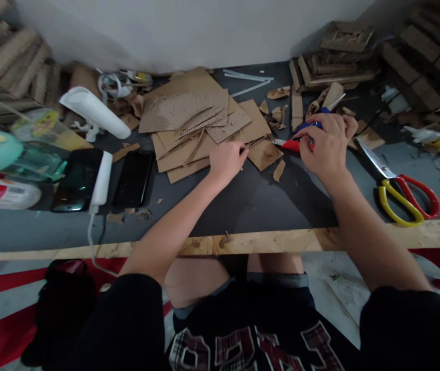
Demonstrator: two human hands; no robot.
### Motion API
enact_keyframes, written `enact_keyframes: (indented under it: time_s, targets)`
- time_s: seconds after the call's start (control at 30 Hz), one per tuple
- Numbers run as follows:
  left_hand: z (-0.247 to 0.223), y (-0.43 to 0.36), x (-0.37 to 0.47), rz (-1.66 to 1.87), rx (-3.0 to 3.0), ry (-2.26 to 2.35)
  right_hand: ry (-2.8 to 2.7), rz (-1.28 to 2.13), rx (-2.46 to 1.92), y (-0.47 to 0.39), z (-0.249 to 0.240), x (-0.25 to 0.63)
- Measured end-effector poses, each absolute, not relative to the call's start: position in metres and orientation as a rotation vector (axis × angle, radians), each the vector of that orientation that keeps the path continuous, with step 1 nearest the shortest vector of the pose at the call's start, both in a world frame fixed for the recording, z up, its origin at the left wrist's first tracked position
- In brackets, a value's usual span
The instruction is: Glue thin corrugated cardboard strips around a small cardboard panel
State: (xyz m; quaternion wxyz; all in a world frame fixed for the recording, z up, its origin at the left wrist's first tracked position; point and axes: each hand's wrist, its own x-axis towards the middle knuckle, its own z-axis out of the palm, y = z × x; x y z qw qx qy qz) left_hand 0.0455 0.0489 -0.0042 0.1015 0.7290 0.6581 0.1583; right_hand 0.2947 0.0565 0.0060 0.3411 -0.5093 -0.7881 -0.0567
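My left hand [227, 162] pinches the near end of a thin strip of corrugated cardboard [256, 142] at the right edge of a cardboard pile. Flat and ridged cardboard pieces [184, 111] lie stacked behind it. My right hand [328, 141] is curled around a red tool [291, 146] with a short metal tip pointing left, close to the strip's far end; its exact kind is partly hidden by my fingers. A blue-handled tool [309, 124] with a metal tip lies just behind the right hand. A brown cardboard square [264, 154] sits below the strip.
Scissors [401, 185] with red and yellow handles lie at right. Two phones [133, 178], a white hot glue gun-like device [94, 113] and bottles [6, 193] stand at left. Wooden-looking stacks [331, 72] line the back. Clear glue sticks [248, 82] lie behind the pile.
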Motion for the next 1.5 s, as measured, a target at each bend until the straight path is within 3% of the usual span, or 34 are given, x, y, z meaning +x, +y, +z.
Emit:
enact_keyframes:
  time_s: [0.53,0.93,1.17,1.3,1.4,1.5]
  targets:
    - [-0.014,0.044,-0.020,0.784,2.198,1.681,-2.286,-0.176,-1.106,0.056,0.002,0.281]
    - [0.002,0.030,-0.018,0.729,2.004,1.855,-2.523,-0.043,-0.947,0.059,-0.012,0.248]
    - [0.014,0.017,-0.017,0.831,2.083,1.863,-2.217,-0.018,-1.264,0.060,-0.007,0.254]
    - [0.016,0.011,-0.008,0.936,2.052,1.738,-1.980,-0.169,-1.494,0.057,0.003,0.265]
    - [0.014,0.002,0.003,0.980,2.058,1.600,-2.018,-0.191,-1.285,0.047,0.010,0.262]
    - [0.014,-0.013,0.015,0.869,2.336,1.444,-2.381,0.016,-0.769,0.033,0.009,0.249]
